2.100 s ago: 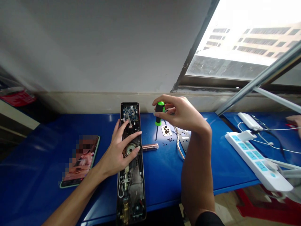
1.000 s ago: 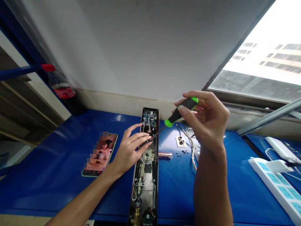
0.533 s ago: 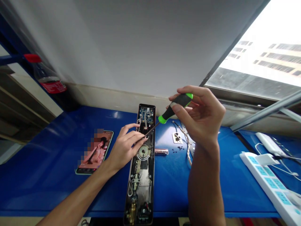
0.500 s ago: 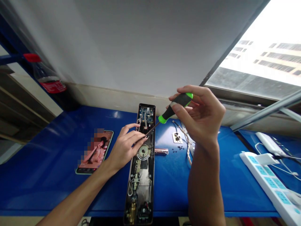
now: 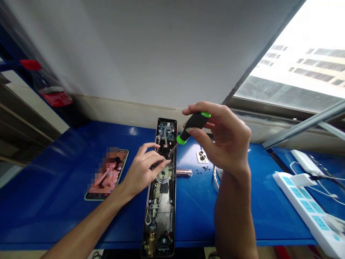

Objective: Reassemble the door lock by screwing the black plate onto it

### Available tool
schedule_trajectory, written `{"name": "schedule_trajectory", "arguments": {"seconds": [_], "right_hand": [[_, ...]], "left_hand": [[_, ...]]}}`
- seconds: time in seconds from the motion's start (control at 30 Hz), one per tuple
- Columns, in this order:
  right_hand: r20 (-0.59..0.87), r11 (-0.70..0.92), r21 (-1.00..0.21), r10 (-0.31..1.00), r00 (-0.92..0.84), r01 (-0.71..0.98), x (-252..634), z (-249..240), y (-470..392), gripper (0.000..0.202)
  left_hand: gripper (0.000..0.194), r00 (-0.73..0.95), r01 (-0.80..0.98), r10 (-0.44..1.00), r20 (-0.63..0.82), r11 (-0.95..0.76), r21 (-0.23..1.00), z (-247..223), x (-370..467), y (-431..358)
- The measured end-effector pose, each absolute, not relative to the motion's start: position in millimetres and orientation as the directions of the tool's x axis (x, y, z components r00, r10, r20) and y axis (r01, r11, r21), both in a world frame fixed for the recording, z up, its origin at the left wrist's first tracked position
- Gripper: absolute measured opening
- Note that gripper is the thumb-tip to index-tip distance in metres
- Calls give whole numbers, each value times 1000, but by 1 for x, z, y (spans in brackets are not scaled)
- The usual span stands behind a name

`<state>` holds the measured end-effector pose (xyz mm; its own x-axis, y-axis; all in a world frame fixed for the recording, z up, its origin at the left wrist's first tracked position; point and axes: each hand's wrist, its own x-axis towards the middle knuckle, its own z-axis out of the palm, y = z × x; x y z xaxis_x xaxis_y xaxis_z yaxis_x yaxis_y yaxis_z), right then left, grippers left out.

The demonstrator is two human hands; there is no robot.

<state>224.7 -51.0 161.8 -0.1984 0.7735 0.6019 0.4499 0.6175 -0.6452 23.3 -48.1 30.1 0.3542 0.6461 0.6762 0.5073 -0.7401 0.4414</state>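
A long black housing (image 5: 166, 201) full of metal parts lies open on the blue table, its far end holding a blue circuit board (image 5: 166, 131). Over its upper half reaches my left hand (image 5: 145, 165), thumb and fingertips close together by the screwdriver's tip; whether a small part sits between them is too small to tell. My right hand (image 5: 221, 133) grips a black and green screwdriver (image 5: 194, 126) by its handle, the shaft slanting down left into the housing. A round metal disc (image 5: 163, 173) shows just below my left fingertips.
A phone (image 5: 109, 176) lies to the left, a cola bottle (image 5: 55, 90) behind it. Right of the housing are a copper-coloured cylinder (image 5: 184, 173), a small square plate (image 5: 202, 157), several dark screws (image 5: 202, 169) and a cable (image 5: 215, 178). A power strip (image 5: 307, 212) lies far right.
My right hand and the screwdriver have moved left and slightly down, and the shaft stands steeper. My left hand has stayed over nearly the same spot.
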Motion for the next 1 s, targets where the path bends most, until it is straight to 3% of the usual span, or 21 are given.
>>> {"name": "schedule_trajectory", "arguments": {"seconds": [0.13, 0.27, 0.6, 0.83, 1.0], "right_hand": [[683, 716, -582, 688, -245, 386, 223, 160, -48, 27], [694, 690, -587, 698, -176, 423, 225, 159, -46, 28], [475, 539, -581, 833, -283, 610, 231, 176, -48, 38], [541, 540, -614, 819, -190, 576, 229, 168, -47, 38], [739, 714, -545, 657, -150, 440, 226, 148, -38, 36]], "left_hand": [[7, 317, 521, 652, 689, -727, 448, 28, 23, -47], [5, 285, 549, 661, 694, -706, 448, 24, 20, -44], [8, 304, 527, 650, 696, -724, 446, 26, 22, -46], [9, 332, 518, 635, 698, -741, 427, 23, 22, -44], [8, 317, 538, 631, 708, -734, 414, 25, 22, -45]]}}
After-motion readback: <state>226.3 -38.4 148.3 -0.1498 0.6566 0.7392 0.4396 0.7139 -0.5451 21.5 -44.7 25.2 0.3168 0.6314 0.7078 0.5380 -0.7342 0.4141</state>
